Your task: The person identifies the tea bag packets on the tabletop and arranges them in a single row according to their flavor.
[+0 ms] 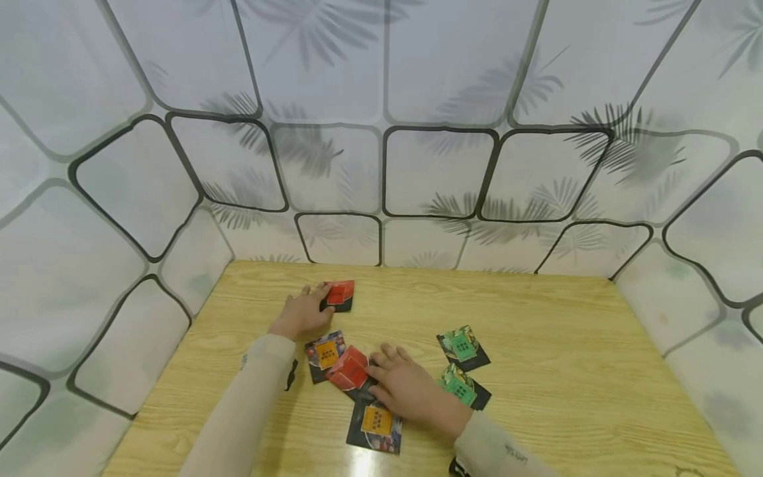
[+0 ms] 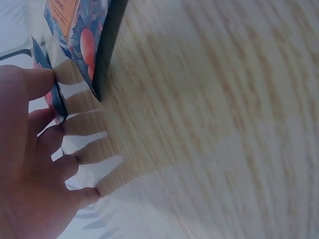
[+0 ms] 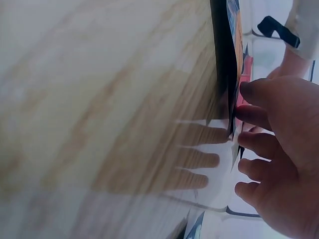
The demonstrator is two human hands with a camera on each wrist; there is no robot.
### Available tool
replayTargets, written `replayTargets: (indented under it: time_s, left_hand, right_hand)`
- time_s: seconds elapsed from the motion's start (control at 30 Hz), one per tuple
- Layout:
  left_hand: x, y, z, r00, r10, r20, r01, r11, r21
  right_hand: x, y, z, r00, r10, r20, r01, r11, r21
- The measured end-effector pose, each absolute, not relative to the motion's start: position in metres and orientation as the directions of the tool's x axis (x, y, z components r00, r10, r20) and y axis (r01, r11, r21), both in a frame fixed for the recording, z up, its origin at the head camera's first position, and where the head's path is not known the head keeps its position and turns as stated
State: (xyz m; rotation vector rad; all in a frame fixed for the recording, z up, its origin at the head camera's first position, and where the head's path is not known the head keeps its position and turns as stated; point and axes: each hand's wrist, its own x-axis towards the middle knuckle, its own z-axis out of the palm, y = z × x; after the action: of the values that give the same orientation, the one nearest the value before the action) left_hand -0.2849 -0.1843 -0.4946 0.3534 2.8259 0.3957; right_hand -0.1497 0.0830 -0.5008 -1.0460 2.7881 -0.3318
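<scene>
In the head view, my left hand (image 1: 304, 311) rests at the left edge of a red-and-black square packet (image 1: 340, 295) at the back. Its thumb and fingers touch the packet and table, spread loosely in the left wrist view. My right hand (image 1: 408, 387) reaches left, its fingertips on a second red packet (image 1: 348, 368), partly hidden under them. That packet overlaps or abuts an orange-labelled packet (image 1: 326, 354). Another orange-labelled packet (image 1: 377, 425) lies just below the right hand. The right wrist view shows the right hand's fingers (image 3: 256, 144) loosely extended at a packet's edge.
Two green-labelled packets lie right of the right hand, one farther back (image 1: 463, 347) and one (image 1: 460, 385) partly behind the right forearm. The wood-grain table (image 1: 554, 344) meets patterned cloth walls (image 1: 441, 172) at the back and both sides.
</scene>
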Motion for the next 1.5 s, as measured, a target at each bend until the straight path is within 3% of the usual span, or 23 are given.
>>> replayTargets:
  time_s: [0.37, 0.87, 1.23, 1.5]
  left_hand:
    - [-0.285, -0.185, -0.496, -0.939, 0.266, -0.218, 0.194, 0.934, 0.300]
    - [-0.284, -0.182, -0.498, -0.938, 0.299, -0.175, 0.240, 0.925, 0.293]
    - [-0.284, -0.185, -0.505, -0.948, 0.284, -0.141, 0.242, 0.936, 0.254]
    - [-0.284, -0.186, -0.508, -0.945, 0.293, -0.142, 0.250, 0.932, 0.262]
  right_hand:
    - [-0.162, 0.074, -0.510, -0.715, -0.699, -0.026, -0.662, 0.688, -0.296]
    - [-0.172, 0.078, -0.518, -0.794, -0.608, -0.003, -0.578, 0.756, -0.307]
    - [-0.176, 0.080, -0.517, -0.762, -0.645, -0.068, -0.591, 0.733, -0.336]
    - [-0.182, 0.083, -0.516, -0.800, -0.599, -0.019, -0.564, 0.763, -0.317]
